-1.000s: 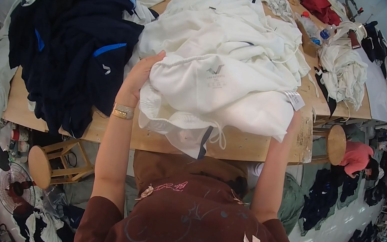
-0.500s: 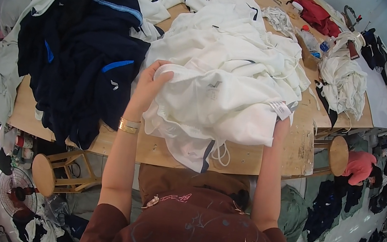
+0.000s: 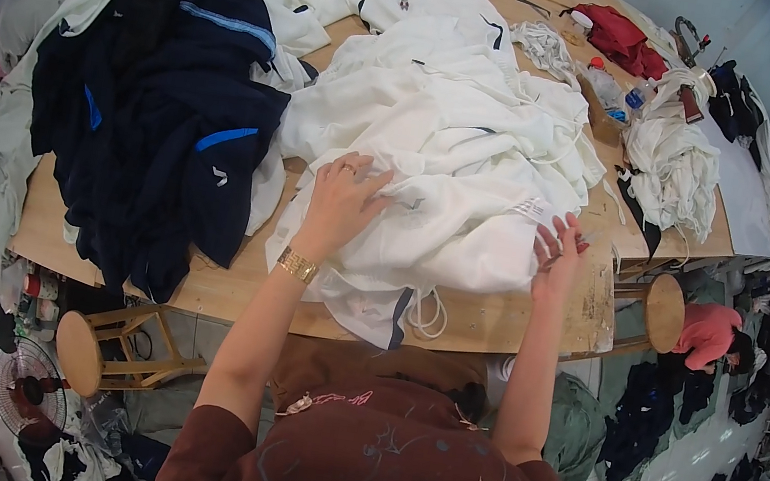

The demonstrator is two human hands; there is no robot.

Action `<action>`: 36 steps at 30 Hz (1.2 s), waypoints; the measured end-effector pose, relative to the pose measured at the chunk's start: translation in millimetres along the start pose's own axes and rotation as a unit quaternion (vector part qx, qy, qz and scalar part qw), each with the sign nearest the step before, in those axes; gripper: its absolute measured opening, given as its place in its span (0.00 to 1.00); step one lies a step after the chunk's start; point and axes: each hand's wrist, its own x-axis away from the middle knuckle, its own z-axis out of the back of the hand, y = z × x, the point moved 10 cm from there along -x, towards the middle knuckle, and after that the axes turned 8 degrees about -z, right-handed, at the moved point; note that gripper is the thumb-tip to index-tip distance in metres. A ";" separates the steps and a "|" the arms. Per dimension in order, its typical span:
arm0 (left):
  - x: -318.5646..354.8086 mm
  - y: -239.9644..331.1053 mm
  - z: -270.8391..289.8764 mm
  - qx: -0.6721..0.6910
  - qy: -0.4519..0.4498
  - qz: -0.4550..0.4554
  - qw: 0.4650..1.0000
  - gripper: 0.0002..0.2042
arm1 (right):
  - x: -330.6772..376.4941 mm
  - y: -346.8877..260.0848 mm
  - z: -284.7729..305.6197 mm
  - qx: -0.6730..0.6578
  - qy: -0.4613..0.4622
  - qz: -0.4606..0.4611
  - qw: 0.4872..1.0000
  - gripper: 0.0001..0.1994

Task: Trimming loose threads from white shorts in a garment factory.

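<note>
Two hands lie on the white garment [image 3: 429, 217] at the near edge of the desk [image 3: 512, 326] in the head view. Half a second ago the left hand [image 3: 343, 199] sat higher on the cloth with the fabric bunched beneath it; now it lies flat and spread, fingers splayed, pressing the white garment down rather than gripping it, a gold bracelet [image 3: 297, 265] at the wrist. The right hand [image 3: 556, 253] has slid along the right edge and its fingertips are curled lightly on the fabric by a small label; whether it truly pinches the cloth I cannot tell. I judge the piece is being smoothed flat on top of the white pile [image 3: 448, 99], which reaches toward the far side of the desk. A folded corner with a dark stripe and a looped drawstring [image 3: 429, 313] hangs over the desk's front edge, just in front of the person's brown top. Just to the left, touching the white heap, a mound of dark navy garments [image 3: 152, 123] with blue stripes crowds that side. To the right lie bundled white cords [image 3: 675, 161], a red cloth [image 3: 624, 37] and a bottle. Wooden stools [image 3: 80, 353] stand below the desk on both sides, and another person in pink sits low at the right.
</note>
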 end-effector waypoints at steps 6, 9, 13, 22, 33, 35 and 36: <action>1.9 26.6 40.3 0.093 0.107 0.007 0.990 0.12 | 41.7 -60.7 -24.0 0.147 -0.035 0.272 0.950 0.11; 0.9 29.5 45.3 0.287 0.051 0.102 0.951 0.09 | 71.6 -52.8 -64.3 0.141 -0.135 0.214 0.957 0.09; 6.7 29.6 25.4 0.474 0.012 0.186 0.861 0.11 | 115.4 -24.0 -124.2 0.193 -0.295 0.085 0.932 0.12; 20.9 35.9 3.2 0.581 -0.110 0.237 0.771 0.13 | 142.9 -1.9 -172.0 0.445 -0.386 0.278 0.759 0.12; 23.1 34.0 -5.9 0.536 -0.168 0.232 0.794 0.15 | 158.6 -6.0 -181.0 0.565 -0.380 0.434 0.589 0.13; 22.9 33.8 -7.3 0.534 -0.169 0.228 0.796 0.14 | 158.9 -6.2 -181.3 0.567 -0.382 0.436 0.586 0.13; 22.2 34.4 -7.9 0.526 -0.173 0.221 0.803 0.14 | 159.2 -6.0 -181.3 0.568 -0.384 0.437 0.582 0.14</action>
